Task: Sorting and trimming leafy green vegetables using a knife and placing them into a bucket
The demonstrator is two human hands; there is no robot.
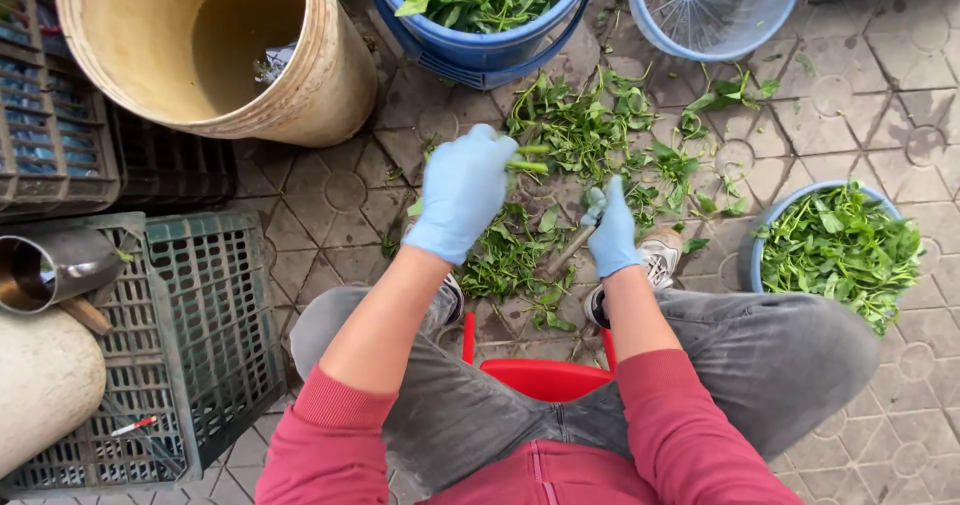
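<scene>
My left hand, in a blue glove, is closed around a bunch of green stems whose cut ends stick out to the right. My right hand, also gloved in blue, grips a small knife with its wooden handle pointing down-left. The two hands are a short way apart, above a scatter of green leaves on the paved ground. I sit on a red stool, knees apart, in grey trousers and red sleeves.
A blue bucket of greens stands ahead, an empty blue basket to its right, a blue bowl of leaves at right. A tan tub of water and plastic crates are at left.
</scene>
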